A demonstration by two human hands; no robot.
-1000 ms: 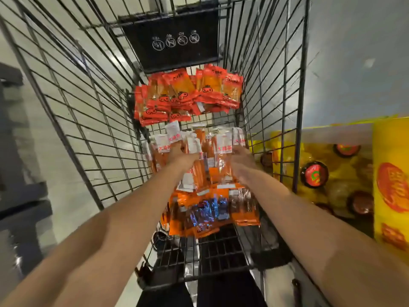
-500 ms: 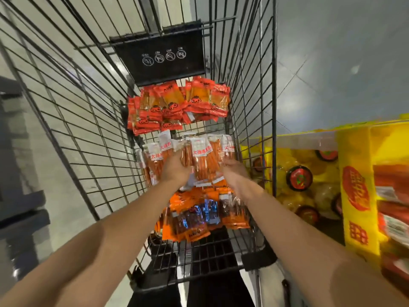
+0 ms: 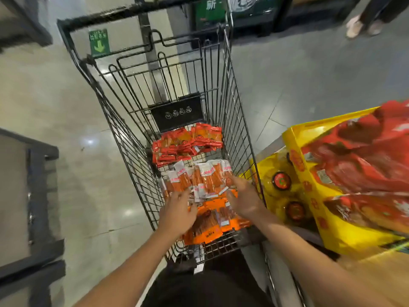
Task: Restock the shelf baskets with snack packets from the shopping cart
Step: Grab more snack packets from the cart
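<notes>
A black wire shopping cart [image 3: 234,120] stands in front of me. On its floor lie red snack packets [image 3: 188,140] at the far end, clear packets of orange sticks [image 3: 203,176] in the middle and orange packets [image 3: 208,227] nearest me. My left hand [image 3: 177,210] lies with its fingers spread on the near left edge of the clear packets. At the pile's right edge, my right hand [image 3: 243,197] holds the clear packets, thumb over them and fingers along the side. Both forearms reach in over the cart's near end.
A yellow display box [image 3: 314,218] full of red packets stands close on the right, with a yellow bin of round-lidded tubs [image 3: 281,180] beside the cart. A dark shelf unit [image 3: 42,196] is on the left. Another person's feet [image 3: 363,25] show at the far right.
The view has pulled up and back, showing the whole cart and its handle. Both hands have slid toward the near edge of the clear packets, and the left fingers now lie on top.
</notes>
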